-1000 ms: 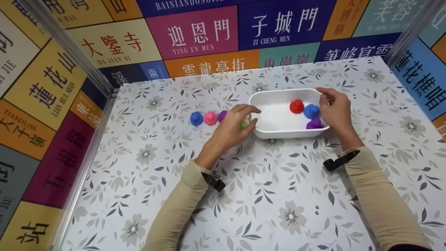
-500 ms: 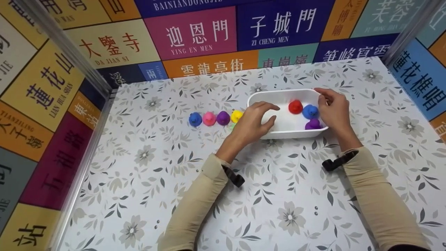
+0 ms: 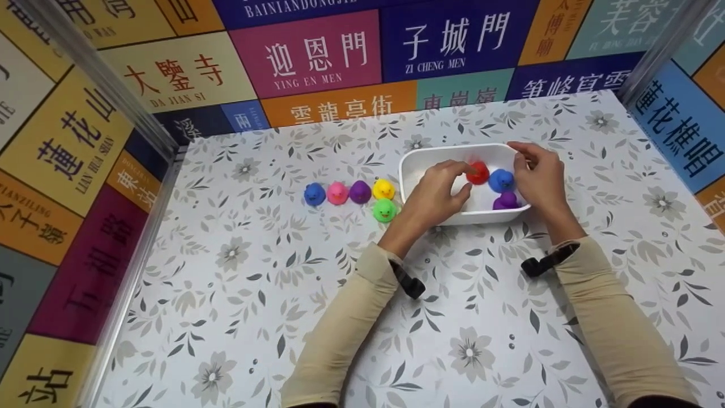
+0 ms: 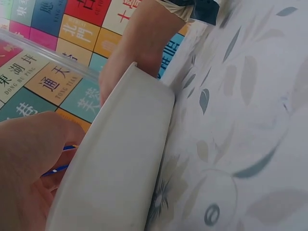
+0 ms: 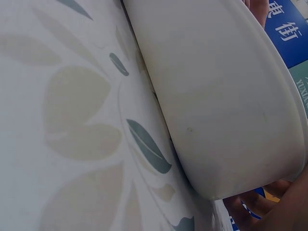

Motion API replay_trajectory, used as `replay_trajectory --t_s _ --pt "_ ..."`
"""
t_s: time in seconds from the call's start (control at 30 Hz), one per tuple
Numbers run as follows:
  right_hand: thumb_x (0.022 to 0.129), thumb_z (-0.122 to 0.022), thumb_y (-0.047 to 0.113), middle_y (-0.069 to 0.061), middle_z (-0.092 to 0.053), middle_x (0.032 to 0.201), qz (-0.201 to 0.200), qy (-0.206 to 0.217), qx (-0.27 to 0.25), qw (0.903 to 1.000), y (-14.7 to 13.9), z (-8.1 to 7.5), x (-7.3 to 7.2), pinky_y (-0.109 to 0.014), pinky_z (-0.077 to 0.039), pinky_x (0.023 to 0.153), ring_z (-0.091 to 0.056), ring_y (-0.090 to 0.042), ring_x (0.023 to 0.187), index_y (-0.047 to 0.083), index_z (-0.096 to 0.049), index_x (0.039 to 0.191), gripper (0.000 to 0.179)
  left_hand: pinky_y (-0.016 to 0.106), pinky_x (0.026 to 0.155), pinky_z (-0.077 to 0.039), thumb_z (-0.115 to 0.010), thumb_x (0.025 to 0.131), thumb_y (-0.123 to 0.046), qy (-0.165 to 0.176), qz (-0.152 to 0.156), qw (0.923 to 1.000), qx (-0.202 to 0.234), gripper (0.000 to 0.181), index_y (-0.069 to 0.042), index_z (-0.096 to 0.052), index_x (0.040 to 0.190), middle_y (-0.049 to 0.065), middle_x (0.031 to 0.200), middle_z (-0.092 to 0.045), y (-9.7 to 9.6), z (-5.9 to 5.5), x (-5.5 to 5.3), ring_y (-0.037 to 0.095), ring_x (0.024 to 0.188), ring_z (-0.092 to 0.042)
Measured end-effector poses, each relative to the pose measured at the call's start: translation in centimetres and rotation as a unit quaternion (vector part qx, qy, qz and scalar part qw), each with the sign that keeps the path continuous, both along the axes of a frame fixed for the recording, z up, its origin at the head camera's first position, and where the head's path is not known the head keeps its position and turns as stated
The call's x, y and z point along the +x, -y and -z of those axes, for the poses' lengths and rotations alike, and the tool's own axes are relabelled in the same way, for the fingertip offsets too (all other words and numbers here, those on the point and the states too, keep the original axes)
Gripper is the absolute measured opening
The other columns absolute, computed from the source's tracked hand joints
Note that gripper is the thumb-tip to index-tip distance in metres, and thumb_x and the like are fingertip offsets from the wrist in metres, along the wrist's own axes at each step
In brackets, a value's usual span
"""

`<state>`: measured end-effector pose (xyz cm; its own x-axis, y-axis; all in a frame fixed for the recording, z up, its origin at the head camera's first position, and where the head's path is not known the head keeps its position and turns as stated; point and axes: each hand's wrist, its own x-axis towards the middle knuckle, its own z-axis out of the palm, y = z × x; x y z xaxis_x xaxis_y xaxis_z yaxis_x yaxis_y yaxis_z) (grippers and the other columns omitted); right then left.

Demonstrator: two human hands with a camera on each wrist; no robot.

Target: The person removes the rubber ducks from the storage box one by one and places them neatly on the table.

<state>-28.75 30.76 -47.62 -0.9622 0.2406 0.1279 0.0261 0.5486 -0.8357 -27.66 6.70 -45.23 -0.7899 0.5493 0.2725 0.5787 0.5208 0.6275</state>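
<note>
A white plastic box [image 3: 481,216] stands on the table with a red rubber duck [image 3: 480,174], a blue duck [image 3: 501,181] and a purple duck [image 3: 506,202] inside, toward its right end. My left hand [image 3: 435,194] reaches over the front rim into the box. Its thumb and forefinger are spread apart, the forefinger's tip overlapping the red duck; whether they touch I cannot tell. My right hand [image 3: 542,177] holds the box's right end at the rim. In the left wrist view the box wall [image 4: 115,154] hides the ducks.
Left of the box sit a blue duck [image 3: 314,194], a pink duck [image 3: 338,193], a purple duck [image 3: 360,192] and a yellow duck [image 3: 384,190] in a row. A green duck [image 3: 384,211] is in front of the yellow one. Printed panels [image 3: 317,54] wall the table's back and sides.
My left hand has moved right, from the box's left end to the red duck, uncovering the yellow and green ducks. My right hand has stayed at the box's right end.
</note>
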Motion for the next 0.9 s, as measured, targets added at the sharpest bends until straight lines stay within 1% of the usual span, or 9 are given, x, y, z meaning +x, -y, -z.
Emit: replay_trajectory --t_s 0.1,0.17,0.3,0.37,0.47,0.53,0.6,0.77,0.9 --pt "0.113 -0.049 0.022 -0.012 -0.070 0.147 -0.001 0.002 0.000 1.0000 0.1 0.0 0.0 -0.035 -0.051 0.115 -0.066 -0.026 0.134 0.017 -0.069 0.146 0.040 0.018 0.112 -0.049 -0.069 0.102 -0.012 0.005 0.006 1.0000 -0.001 0.029 -0.006 -0.074 0.130 0.008 0.128 -0.077 -0.8 -0.1 -0.4 0.023 0.121 -0.070" --pt "0.113 -0.049 0.022 -0.011 -0.068 0.149 0.000 0.006 0.001 1.0000 0.2 0.0 0.0 -0.037 -0.050 0.118 -0.065 -0.025 0.136 0.018 -0.069 0.147 0.040 0.018 0.107 -0.051 -0.070 0.101 -0.010 0.002 0.008 0.9999 -0.006 0.028 -0.005 -0.075 0.128 0.008 0.125 -0.077 -1.3 0.0 -0.6 0.023 0.117 -0.071" --pt "0.113 -0.048 0.022 -0.009 -0.066 0.152 0.002 0.011 0.002 0.9999 0.3 -0.2 0.1 -0.042 -0.049 0.121 -0.064 -0.026 0.140 0.018 -0.068 0.147 0.040 0.018 0.101 -0.054 -0.071 0.100 -0.010 0.000 0.000 0.9994 -0.036 0.028 -0.006 -0.075 0.128 0.007 0.122 -0.077 -2.3 0.1 -1.0 0.021 0.113 -0.071" --pt "0.113 -0.048 0.023 -0.009 -0.066 0.154 0.002 0.015 0.002 0.9999 0.3 -0.2 0.1 -0.043 -0.048 0.123 -0.063 -0.027 0.141 0.018 -0.068 0.148 0.041 0.018 0.100 -0.054 -0.071 0.101 -0.012 -0.001 -0.008 0.9983 -0.058 0.029 -0.007 -0.074 0.129 0.006 0.123 -0.076 -2.7 0.1 -1.2 0.019 0.112 -0.070" --pt "0.113 -0.047 0.024 -0.008 -0.065 0.154 0.001 0.018 0.001 0.9998 0.2 -0.3 0.1 -0.044 -0.047 0.123 -0.062 -0.027 0.142 0.018 -0.068 0.148 0.041 0.018 0.103 -0.053 -0.071 0.102 -0.014 -0.002 -0.019 0.9960 -0.088 0.030 -0.009 -0.074 0.131 0.005 0.128 -0.074 -3.3 0.1 -1.6 0.015 0.115 -0.068" --pt "0.114 -0.047 0.025 -0.008 -0.065 0.155 0.001 0.020 0.002 0.9998 0.2 -0.3 0.1 -0.043 -0.048 0.123 -0.063 -0.027 0.141 0.019 -0.067 0.149 0.041 0.018 0.106 -0.052 -0.071 0.102 -0.014 -0.006 -0.021 0.9946 -0.101 0.031 -0.010 -0.074 0.132 0.004 0.131 -0.072 -3.6 0.2 -1.8 0.013 0.119 -0.066" --pt "0.113 -0.048 0.024 -0.009 -0.066 0.153 0.000 0.013 0.004 0.9999 0.2 -0.2 0.1 -0.042 -0.049 0.121 -0.064 -0.026 0.138 0.018 -0.068 0.148 0.041 0.019 0.108 -0.051 -0.070 0.103 -0.013 -0.013 -0.017 0.9937 -0.110 0.029 -0.011 -0.075 0.132 0.003 0.132 -0.071 -3.8 0.4 -2.0 0.014 0.121 -0.065" --pt "0.113 -0.049 0.021 -0.009 -0.068 0.149 0.000 0.000 0.006 1.0000 0.1 -0.2 0.3 -0.038 -0.051 0.116 -0.066 -0.025 0.135 0.016 -0.069 0.146 0.039 0.023 0.105 -0.052 -0.067 0.103 -0.007 -0.036 -0.003 0.9932 -0.110 0.025 -0.008 -0.077 0.126 0.005 0.125 -0.074 -3.9 0.8 -2.2 0.016 0.116 -0.066" --pt "0.113 -0.049 0.022 -0.010 -0.068 0.150 0.001 -0.001 0.005 1.0000 0.1 -0.1 0.2 -0.037 -0.051 0.116 -0.066 -0.026 0.135 0.016 -0.069 0.146 0.039 0.022 0.103 -0.052 -0.068 0.101 -0.003 -0.045 -0.011 0.9935 -0.103 0.022 -0.008 -0.079 0.119 0.006 0.123 -0.073 -3.9 0.8 -2.2 0.017 0.115 -0.067"
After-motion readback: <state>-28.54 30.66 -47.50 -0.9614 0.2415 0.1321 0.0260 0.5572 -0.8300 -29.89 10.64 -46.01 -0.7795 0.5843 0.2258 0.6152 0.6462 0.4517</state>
